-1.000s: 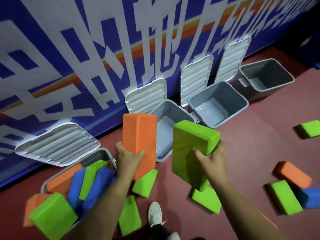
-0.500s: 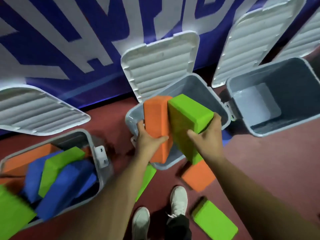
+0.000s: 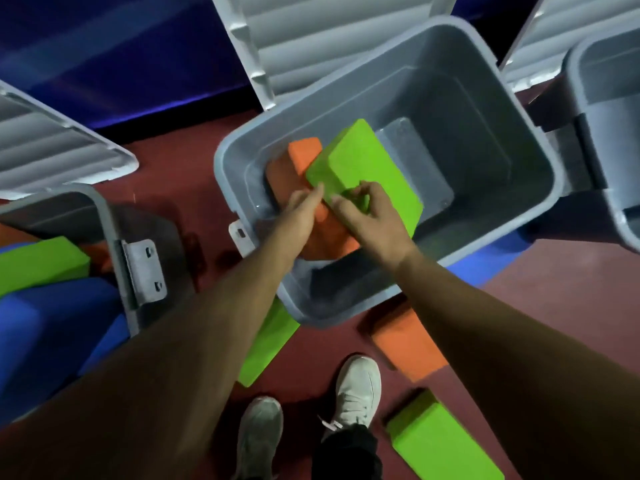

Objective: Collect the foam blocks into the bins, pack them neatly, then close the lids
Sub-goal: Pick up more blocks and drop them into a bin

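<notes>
A grey bin (image 3: pixel 460 81) stands open in front of me, its white ribbed lid (image 3: pixel 329 32) leaning back against the wall. Inside it, low at the near left, an orange foam block (image 3: pixel 302 155) and a green foam block (image 3: pixel 367 164) lie side by side, tilted. My left hand (image 3: pixel 300 212) rests on the orange block with its fingers pushed in between the two blocks. Curled fingers of my right hand (image 3: pixel 372 216) grip the near end of the green block. The right half of the bin floor is bare.
On the left, a second bin (image 3: pixel 104 216) holds blue, green and orange blocks. A third bin (image 3: pixel 602 109) stands at the right. Loose on the red floor lie a green block (image 3: pixel 266 344), an orange block (image 3: pixel 408 344), another green block (image 3: pixel 443 441) and a blue block (image 3: pixel 485 261). My shoes (image 3: pixel 356 386) stand between them.
Both hands have gone down from above the rim into the bin, carrying the orange and green blocks to its floor. The view has closed in on the bin.
</notes>
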A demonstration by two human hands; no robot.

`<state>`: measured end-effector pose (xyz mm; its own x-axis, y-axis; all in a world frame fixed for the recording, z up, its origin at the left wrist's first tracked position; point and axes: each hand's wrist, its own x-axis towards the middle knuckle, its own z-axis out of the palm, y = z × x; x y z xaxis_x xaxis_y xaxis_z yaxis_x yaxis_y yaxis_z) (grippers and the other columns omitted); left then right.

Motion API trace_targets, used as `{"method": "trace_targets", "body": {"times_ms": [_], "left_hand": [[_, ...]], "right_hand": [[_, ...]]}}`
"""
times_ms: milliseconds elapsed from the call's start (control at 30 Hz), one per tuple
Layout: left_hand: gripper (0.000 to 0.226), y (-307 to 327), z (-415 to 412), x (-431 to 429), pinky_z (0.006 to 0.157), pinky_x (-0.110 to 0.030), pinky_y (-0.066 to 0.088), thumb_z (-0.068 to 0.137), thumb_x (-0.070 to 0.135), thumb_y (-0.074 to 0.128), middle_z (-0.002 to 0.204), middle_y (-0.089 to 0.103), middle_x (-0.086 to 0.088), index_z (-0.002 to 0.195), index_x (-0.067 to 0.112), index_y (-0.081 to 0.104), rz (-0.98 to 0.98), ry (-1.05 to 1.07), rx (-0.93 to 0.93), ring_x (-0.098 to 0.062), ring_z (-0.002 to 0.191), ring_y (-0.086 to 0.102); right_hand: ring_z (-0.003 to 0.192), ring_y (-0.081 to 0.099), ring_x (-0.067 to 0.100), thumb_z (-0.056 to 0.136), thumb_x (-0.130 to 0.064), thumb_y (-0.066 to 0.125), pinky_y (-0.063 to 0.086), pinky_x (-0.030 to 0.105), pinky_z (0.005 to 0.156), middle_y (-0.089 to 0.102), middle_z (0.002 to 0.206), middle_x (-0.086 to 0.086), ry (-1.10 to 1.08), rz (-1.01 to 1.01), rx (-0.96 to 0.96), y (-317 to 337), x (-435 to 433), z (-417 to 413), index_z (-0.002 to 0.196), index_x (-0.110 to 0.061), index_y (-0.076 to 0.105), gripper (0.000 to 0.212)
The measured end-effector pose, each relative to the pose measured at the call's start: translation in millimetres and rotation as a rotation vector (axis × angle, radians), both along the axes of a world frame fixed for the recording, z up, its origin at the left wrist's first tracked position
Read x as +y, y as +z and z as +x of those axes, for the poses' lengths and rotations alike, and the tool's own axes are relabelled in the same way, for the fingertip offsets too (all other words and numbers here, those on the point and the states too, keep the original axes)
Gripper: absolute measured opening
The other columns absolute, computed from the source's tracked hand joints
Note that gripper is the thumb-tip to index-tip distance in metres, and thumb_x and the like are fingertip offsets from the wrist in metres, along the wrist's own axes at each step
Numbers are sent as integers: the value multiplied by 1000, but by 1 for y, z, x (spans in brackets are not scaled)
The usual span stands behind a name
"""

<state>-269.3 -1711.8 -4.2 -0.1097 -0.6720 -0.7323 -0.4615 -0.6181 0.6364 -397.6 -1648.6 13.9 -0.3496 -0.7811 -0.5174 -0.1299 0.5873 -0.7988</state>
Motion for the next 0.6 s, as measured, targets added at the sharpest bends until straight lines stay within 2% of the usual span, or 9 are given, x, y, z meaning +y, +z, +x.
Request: {"method": "trace_targets", "body": {"times_ms": [33,100,167,200,267,300,400,500,600], "left_hand": [[31,-2,1,2,103,-48,45,91,59,50,117,63,4,95,29,56,-7,4,2,-16,111,57],[34,4,15,3,95,-47,51,79,54,56,99,67,0,91,23,60,-47,55,-83,-20,97,62],[40,21,41,5,82,-43,55,66,53,55,82,66,-3,82,18,63,-74,61,-148,-24,82,64],[36,35,55,10,76,-41,54,69,49,56,80,66,-6,79,16,63,-80,26,-153,-25,78,63],[27,63,86,26,80,-43,55,76,42,54,86,69,-10,79,16,63,-90,-60,-166,-28,83,67],[26,77,102,37,86,-46,54,76,44,54,89,71,-5,81,21,63,-90,-82,-188,-26,89,68],[13,112,153,68,93,-47,53,88,41,59,93,69,5,90,29,61,-59,-81,-237,-20,96,68],[8,133,203,101,89,-46,53,96,25,60,90,69,1,89,28,60,-31,-37,-250,-29,98,68],[8,140,256,137,87,-46,53,92,24,62,89,70,-2,84,27,62,-10,-18,-232,-30,96,69]], "right_hand": [[90,51,16,91,-43,68,39,30,80,59,100,3,1,16,16,-2,-3,1,105,-10,56,38],[87,52,19,93,-42,64,38,29,78,60,96,7,34,50,96,0,-1,-1,107,-6,60,39],[95,55,20,93,-43,64,42,30,89,62,104,11,57,68,162,11,13,-9,110,-5,62,41],[100,56,21,92,-44,64,43,34,94,63,109,13,62,74,172,21,22,-13,110,-7,61,41],[112,56,22,93,-43,63,43,38,99,60,118,12,78,92,186,49,41,-20,114,-9,60,40],[114,55,22,93,-43,62,43,36,99,59,121,10,74,98,199,65,51,-21,115,-10,60,39],[108,56,18,92,-44,61,41,30,89,59,117,6,44,91,243,114,81,-12,115,-13,60,39],[103,59,18,89,-48,60,44,31,83,62,110,3,29,65,246,150,117,22,106,-18,60,35],[101,59,19,91,-41,61,40,29,78,63,108,3,38,66,259,165,152,73,103,-21,58,24]]}}
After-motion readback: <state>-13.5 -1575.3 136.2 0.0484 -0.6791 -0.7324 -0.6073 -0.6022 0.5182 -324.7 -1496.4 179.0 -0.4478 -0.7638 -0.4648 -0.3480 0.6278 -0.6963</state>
